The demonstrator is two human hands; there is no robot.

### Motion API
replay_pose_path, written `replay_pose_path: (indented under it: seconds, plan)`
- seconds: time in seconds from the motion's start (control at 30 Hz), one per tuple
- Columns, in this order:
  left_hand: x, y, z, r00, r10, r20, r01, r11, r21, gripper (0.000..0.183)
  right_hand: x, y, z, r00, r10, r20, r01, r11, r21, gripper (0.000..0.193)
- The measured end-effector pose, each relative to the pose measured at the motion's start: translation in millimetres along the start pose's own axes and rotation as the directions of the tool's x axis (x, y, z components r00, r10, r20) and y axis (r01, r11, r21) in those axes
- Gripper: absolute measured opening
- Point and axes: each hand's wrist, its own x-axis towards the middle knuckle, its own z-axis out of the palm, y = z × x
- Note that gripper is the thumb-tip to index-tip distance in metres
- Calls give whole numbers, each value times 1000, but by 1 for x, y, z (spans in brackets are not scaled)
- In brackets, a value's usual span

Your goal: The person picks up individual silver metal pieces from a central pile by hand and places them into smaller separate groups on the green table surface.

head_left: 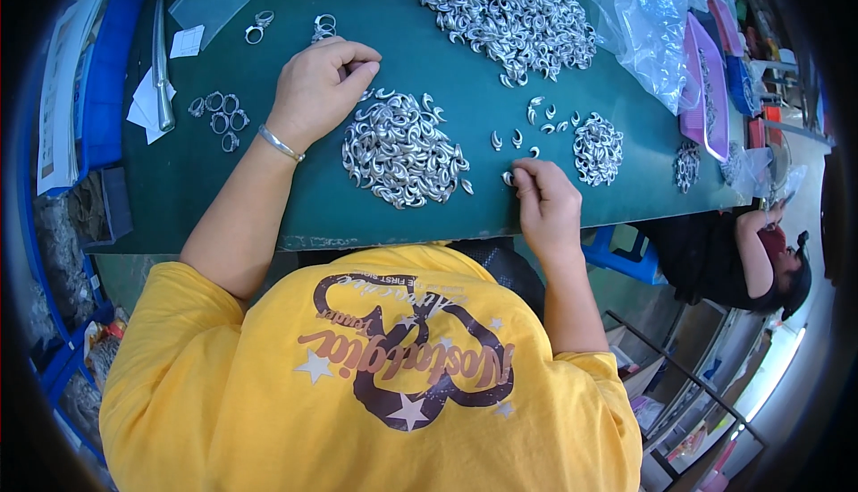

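My left hand (323, 90) is closed above the green table, thumb and forefinger drawn together; whatever they hold, if anything, is hidden. Just beyond its knuckles lie a couple of silver rings (325, 24). Between my hands is a heap of small curved silver metal pieces (402, 151), shaped like little claws. My right hand (547, 201) is near the table's front edge, fingertips pinched at a small curved metal piece (508, 177). Several loose pieces (517, 138) lie just beyond it, with a smaller pile (598, 149) to its right.
A much larger heap of metal pieces (500, 14) covers the far middle. Rings (219, 120), a tapered metal rod (161, 63) and paper slips lie left. Clear plastic bags (648, 32) and a pink tray (693, 90) stand right. Another person (742, 255) sits beyond a blue stool (626, 253).
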Motion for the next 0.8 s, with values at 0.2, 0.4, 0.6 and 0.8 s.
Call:
replay_pose_path:
  seconds: [0.2,0.4,0.6,0.8]
  plan:
    - [0,0,1,1000,-3,-3,3,1000,-9,14,4,3,-4,983,-165,76,165,986,0,16]
    - [0,-1,1,1000,11,-6,-11,1000,-13,14,-3,6,-12,989,138,55,-139,990,15,15]
    - [-1,1,-1,1000,-12,0,12,1000,-8,14,-1,-1,-8,995,-66,79,70,996,-58,8]
    - [0,0,0,1000,-1,2,1,1000,-1,15,2,4,-17,998,12,-55,-13,1000,-16,5]
